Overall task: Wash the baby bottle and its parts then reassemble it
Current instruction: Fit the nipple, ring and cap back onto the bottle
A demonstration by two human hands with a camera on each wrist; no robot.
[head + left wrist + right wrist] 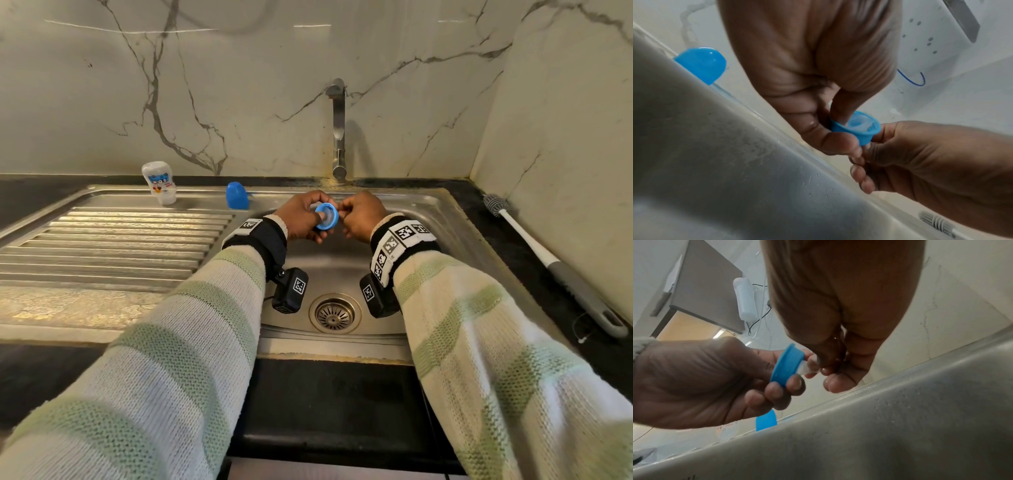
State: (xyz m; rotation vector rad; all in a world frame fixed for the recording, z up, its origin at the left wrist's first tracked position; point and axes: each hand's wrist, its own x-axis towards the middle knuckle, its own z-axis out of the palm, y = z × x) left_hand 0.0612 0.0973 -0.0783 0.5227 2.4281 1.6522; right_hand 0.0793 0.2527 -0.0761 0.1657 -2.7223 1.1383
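Observation:
Over the steel sink point(424, 219), my left hand point(301, 219) grips the blue screw ring point(327, 216) point(856, 129) point(787, 366), thumb pushed into its open side. A clear silicone teat point(807, 368) point(858, 124) sits in the ring and sticks out the far side. My right hand point(359, 216) point(830, 363) pinches that teat tip. The white bottle body point(159, 181) stands upside down on the drainboard. The blue cap point(237, 195) point(701, 65) stands by the sink's back rim.
The tap point(337, 130) rises behind my hands; no water shows. A grey bottle brush point(548, 260) lies on the dark counter at right. The ribbed drainboard point(113, 240) spreads to the left. The drain point(334, 313) sits below my wrists.

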